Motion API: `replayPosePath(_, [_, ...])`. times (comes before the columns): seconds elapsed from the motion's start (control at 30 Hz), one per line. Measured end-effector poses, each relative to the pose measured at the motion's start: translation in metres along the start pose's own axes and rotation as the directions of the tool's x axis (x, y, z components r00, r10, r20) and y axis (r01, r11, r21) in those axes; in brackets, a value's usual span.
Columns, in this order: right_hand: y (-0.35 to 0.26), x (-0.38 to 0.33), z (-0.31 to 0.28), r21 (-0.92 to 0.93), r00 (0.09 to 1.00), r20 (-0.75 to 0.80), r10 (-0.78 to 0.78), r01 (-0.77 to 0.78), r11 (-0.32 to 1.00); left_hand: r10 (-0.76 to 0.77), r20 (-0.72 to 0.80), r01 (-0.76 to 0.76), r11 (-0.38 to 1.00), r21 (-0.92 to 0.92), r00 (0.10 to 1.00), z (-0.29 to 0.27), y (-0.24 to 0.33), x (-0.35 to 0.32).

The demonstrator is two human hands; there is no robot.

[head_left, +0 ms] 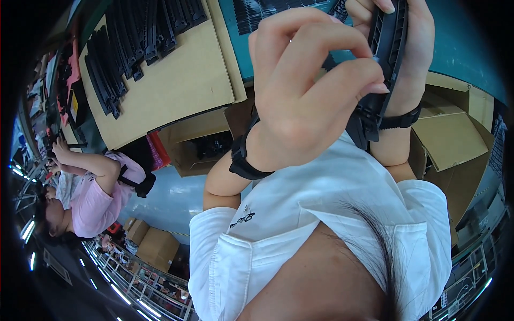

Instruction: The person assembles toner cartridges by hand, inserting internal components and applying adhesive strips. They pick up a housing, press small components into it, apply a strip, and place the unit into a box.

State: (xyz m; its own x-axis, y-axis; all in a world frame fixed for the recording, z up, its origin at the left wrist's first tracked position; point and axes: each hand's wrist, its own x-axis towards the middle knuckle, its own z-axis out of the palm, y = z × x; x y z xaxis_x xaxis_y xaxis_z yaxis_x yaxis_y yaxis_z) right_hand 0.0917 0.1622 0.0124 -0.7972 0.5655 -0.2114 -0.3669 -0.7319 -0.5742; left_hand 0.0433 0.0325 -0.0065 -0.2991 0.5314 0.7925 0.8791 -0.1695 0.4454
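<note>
A long black plastic strip (388, 51) with ribbed slots along its length stands nearly upright in front of my chest. My right hand (420, 51) is wrapped round it from the right, its thumb near the upper end. From the other side my left hand (302, 85) reaches over with bent fingers. Its thumb and forefinger are pinched together against the strip's left edge, and whatever lies between their tips is hidden. Black bands (242, 159) circle both wrists. Below my fingers, the strip's lower end (368, 125) hangs in front of the white shirt.
Several similar black strips (142, 35) lie in rows on cardboard (187, 80) at the upper left. More dark parts (251, 16) rest on the teal table top (460, 37). Open cardboard boxes (452, 134) stand below its edge. A person in pink (99, 206) works at left.
</note>
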Motion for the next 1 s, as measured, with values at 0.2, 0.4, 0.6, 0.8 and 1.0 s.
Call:
replayPosePath(0.2, [0.001, 0.002, -0.007, 0.068, 1.000, 0.014, 0.006, -0.007, 0.998, 0.058, -0.034, -0.058, 0.998, 0.007, 0.998, -0.001, -0.002, 0.000])
replayPosePath(0.4, [0.004, 0.003, -0.008, 0.097, 0.999, 0.023, 0.026, -0.028, 0.995, 0.091, -0.038, -0.090, 0.995, 0.034, 0.995, -0.001, -0.004, -0.002])
replayPosePath(0.6, [0.003, 0.003, -0.007, 0.108, 0.997, 0.036, 0.065, -0.069, 0.992, 0.078, -0.047, -0.078, 0.997, 0.012, 0.996, 0.001, -0.002, -0.008])
replayPosePath(0.8, [-0.002, 0.003, -0.006, 0.091, 0.982, 0.135, 0.130, -0.143, 0.986, -0.752, 0.266, 0.632, 0.245, -0.735, 0.602, -0.006, 0.019, 0.000])
replayPosePath(1.0, [0.003, 0.002, -0.001, 0.077, 0.993, 0.066, 0.103, -0.108, 0.991, -0.577, 0.732, 0.929, 0.160, -0.332, 0.361, -0.013, 0.017, 0.012])
